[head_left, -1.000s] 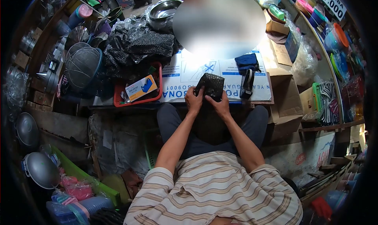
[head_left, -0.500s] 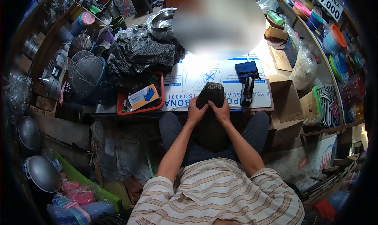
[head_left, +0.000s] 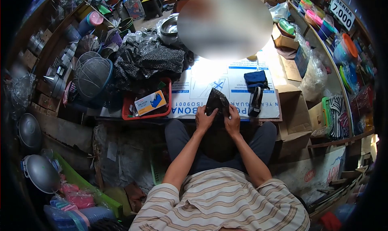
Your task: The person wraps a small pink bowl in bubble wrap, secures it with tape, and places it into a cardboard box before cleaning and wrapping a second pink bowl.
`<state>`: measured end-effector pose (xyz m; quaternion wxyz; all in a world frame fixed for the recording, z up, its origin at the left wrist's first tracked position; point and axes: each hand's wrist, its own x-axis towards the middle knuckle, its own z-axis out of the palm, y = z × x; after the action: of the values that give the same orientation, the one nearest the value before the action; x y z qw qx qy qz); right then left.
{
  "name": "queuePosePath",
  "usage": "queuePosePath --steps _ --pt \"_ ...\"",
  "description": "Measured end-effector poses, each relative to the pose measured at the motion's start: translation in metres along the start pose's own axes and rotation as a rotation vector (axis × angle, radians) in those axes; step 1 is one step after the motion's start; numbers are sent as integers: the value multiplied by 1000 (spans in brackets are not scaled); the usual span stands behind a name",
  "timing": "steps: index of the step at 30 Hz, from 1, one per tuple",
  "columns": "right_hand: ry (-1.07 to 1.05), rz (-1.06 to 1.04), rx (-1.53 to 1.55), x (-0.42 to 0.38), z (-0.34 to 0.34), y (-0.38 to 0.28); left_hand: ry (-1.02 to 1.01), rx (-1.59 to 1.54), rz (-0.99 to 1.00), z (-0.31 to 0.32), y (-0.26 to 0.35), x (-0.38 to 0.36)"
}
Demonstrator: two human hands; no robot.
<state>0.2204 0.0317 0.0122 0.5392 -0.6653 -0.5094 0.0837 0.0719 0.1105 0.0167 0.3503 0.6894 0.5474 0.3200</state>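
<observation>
Both my hands hold a small black bubble-wrap bundle point(head_left: 215, 100) at the front edge of the table. Its top is folded to a point; whatever may be inside is hidden. My left hand point(head_left: 206, 118) grips the left side, thumb on the near face. On the right lower side, my right hand point(head_left: 232, 119) pinches the wrap between thumb and fingers. Beneath lies a white printed board point(head_left: 190, 103). A tape dispenser point(head_left: 255, 102) and a dark blue folded pouch-like item point(head_left: 255, 79) rest to the right of my hands.
To the left, a red tray point(head_left: 169, 109) holds a yellow-and-white box point(head_left: 152, 103). Behind it is a heap of black bubble wrap point(head_left: 147, 57), near metal bowls point(head_left: 169, 25). Cardboard boxes point(head_left: 293, 109) stand at the right. Shelves of household goods surround the table.
The bundle has turned from a broad, flat-topped shape to a narrower pointed one. My right hand has shifted lower and its grip has changed. The view has tilted slightly.
</observation>
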Motion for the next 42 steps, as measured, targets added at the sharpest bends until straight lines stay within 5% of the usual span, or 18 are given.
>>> queuePosePath --steps 5,12,26,32,35,42 --pt "-17 -66 -89 -7 -4 -8 145 -52 159 16 -1 0" --pt "-46 -151 -106 -10 -7 -16 155 3 43 17 12 -6" --pt "-206 -233 -269 -16 -24 -18 -192 -309 107 -9 6 7" --pt "-301 -181 -150 -9 -39 -13 -290 -265 187 -12 -11 14" --pt "-320 74 187 5 -44 -5 -296 -328 164 -10 -21 17" --pt "-240 -172 -11 36 -34 1 -312 -264 68 -20 -5 9"
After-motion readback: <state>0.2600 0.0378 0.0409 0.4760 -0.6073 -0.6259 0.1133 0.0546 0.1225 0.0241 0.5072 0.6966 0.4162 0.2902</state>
